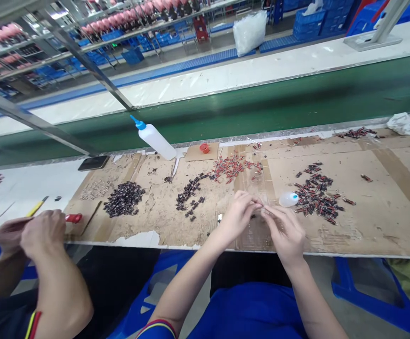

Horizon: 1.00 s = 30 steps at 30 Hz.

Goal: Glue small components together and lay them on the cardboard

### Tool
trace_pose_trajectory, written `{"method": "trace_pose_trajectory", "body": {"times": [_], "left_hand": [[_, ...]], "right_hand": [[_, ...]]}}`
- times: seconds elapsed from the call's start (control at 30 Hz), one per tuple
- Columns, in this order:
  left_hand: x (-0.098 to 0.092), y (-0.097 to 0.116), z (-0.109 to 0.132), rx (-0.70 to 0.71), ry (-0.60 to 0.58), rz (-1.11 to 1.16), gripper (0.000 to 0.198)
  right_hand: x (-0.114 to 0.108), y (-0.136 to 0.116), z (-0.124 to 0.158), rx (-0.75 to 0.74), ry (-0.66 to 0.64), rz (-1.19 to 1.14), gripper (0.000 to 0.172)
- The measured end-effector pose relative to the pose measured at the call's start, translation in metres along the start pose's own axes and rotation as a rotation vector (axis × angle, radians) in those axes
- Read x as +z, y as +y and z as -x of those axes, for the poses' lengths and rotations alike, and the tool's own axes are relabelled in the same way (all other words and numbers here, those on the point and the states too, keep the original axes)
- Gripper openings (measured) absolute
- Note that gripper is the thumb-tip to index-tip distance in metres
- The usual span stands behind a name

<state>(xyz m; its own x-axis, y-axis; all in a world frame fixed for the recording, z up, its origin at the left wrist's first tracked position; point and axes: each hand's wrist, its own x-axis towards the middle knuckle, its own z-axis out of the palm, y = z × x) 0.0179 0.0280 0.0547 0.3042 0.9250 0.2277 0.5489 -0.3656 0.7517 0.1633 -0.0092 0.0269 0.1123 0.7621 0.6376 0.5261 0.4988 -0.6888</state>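
Note:
My left hand (239, 214) and my right hand (286, 231) meet over the cardboard, fingertips pinched together. Whatever lies between them is too small and covered to make out. Just right of my right hand is a small translucent bottle (288, 199) with a blue tip, lying against a pile of black-and-red parts (319, 193). Beyond my hands, small red parts (230, 167) are spread loosely. Left of my left hand lie small black parts (189, 193) in a curved heap.
A white squeeze bottle (157, 142) with a blue nozzle leans at the back, near a red cap (205, 148). Further left are a dark pile (124, 199) and a phone (93, 163). A co-worker's hands (44, 230) work at the far left. A green conveyor belt (226, 110) runs behind.

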Motion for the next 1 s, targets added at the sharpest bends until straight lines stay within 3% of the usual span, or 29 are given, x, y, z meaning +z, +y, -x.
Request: {"method": "trace_pose_trajectory", "body": {"times": [0.2, 0.47, 0.6, 0.73, 0.87, 1.0], "left_hand": [[0.002, 0.008, 0.017, -0.091, -0.006, 0.122, 0.018], [0.004, -0.001, 0.022, -0.248, -0.074, 0.274, 0.018], [0.008, -0.013, 0.03, -0.243, 0.027, 0.066, 0.014], [0.021, -0.021, 0.039, -0.242, 0.034, -0.149, 0.014], [0.031, -0.021, 0.041, -0.232, 0.061, -0.205, 0.013], [0.029, -0.02, 0.039, -0.227, 0.039, -0.166, 0.018]], "right_hand": [[0.0, 0.005, 0.005, 0.217, -0.117, -0.216, 0.009], [-0.005, 0.011, 0.007, 0.189, -0.155, -0.194, 0.01], [-0.008, 0.015, 0.011, 0.33, -0.187, -0.185, 0.018], [-0.005, 0.017, 0.016, 0.575, -0.178, -0.29, 0.024], [0.0, 0.017, 0.017, 0.732, -0.153, -0.365, 0.03], [-0.001, 0.018, 0.016, 0.788, -0.221, -0.359, 0.035]]}}
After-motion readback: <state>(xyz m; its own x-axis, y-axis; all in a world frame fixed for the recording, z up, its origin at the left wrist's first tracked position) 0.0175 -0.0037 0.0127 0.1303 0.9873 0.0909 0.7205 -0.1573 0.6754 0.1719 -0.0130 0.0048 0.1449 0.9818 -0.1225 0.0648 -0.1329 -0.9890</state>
